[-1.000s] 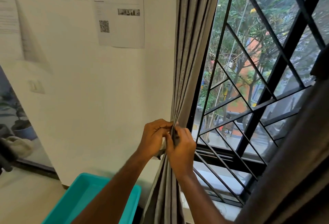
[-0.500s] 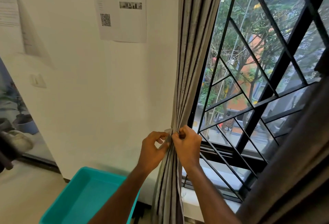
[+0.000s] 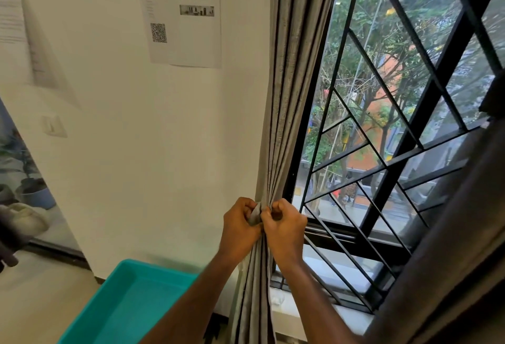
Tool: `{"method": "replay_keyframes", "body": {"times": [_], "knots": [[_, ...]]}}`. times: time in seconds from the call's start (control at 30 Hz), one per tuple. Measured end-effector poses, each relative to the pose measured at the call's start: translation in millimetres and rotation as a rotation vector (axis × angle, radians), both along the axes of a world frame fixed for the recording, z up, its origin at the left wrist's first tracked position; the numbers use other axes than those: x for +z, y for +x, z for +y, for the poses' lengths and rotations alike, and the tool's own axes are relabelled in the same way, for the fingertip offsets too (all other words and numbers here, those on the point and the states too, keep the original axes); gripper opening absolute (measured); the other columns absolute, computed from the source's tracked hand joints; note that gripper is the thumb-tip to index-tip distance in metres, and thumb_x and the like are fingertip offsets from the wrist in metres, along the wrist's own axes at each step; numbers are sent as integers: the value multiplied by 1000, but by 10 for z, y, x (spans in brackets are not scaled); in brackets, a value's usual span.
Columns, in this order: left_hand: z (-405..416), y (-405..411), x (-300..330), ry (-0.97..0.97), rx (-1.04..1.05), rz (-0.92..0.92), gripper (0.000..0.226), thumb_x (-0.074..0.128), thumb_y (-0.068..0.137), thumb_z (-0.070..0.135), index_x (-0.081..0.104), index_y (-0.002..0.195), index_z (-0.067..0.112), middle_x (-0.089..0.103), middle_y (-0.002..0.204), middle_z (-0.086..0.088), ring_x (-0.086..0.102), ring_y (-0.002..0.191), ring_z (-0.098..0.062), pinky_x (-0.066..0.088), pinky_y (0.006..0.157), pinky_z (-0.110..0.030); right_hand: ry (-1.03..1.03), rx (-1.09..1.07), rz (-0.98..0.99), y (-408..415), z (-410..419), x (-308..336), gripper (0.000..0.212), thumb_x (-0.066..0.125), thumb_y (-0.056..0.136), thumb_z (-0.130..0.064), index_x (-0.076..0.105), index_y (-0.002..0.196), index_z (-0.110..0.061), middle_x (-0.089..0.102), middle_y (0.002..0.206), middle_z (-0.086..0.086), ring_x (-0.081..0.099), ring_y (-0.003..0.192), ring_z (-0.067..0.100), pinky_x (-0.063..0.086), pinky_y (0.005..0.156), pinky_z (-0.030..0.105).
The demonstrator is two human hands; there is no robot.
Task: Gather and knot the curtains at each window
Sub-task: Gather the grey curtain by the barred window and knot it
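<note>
Head view: the left hand (image 3: 240, 225) and right hand (image 3: 284, 223), knuckles nearly touching, each grip the gathered grey curtain (image 3: 287, 98) with curled fingers, pinching its folds into a narrow bunch at the left edge of the window (image 3: 396, 125). The curtain hangs taut from above along the black frame (pleats converging at the hands) and falls loose below them, between the forearms, past the sill (image 3: 352, 313). A teal tray (image 3: 128, 305) sits low at the wall (image 3: 150, 152), left of the curtain; a second curtain (image 3: 451, 261) crosses the right foreground.
</note>
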State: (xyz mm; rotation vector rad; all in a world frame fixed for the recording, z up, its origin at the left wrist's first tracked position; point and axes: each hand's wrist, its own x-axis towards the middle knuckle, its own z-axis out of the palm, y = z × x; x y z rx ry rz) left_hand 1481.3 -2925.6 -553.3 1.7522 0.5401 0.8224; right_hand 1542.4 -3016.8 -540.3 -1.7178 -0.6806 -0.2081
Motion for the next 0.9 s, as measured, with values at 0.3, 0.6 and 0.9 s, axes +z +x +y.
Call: {"method": "replay_keyframes", "body": {"times": [0.3,0.6,0.9], "knots": [[-129,116,23,284,303,107,27,55,98,9,52,75,23,57,75,6,52,66,-7,39,56,-16,-31,7,-41,-56,110,-19,28,73,89,-16,57,68,-25,57,63,-8,57,59,12,52,56,28],[-125,108,-85,248,250,-22,16,65,98,17,71,85,25,68,75,12,66,70,-3,58,67,-23,-152,-75,-70,-53,174,-73,20,73,87,-35,57,75,-33,60,74,-12,57,79,14,25,84,14],[1,-90,5,192,-10,-223,38,64,96,2,67,128,22,73,114,6,68,107,-9,54,87,-16,-151,-61,-148,123,101,-125,14,66,94,-37,62,81,-35,61,79,-12,58,81,15,37,83,26]]}}
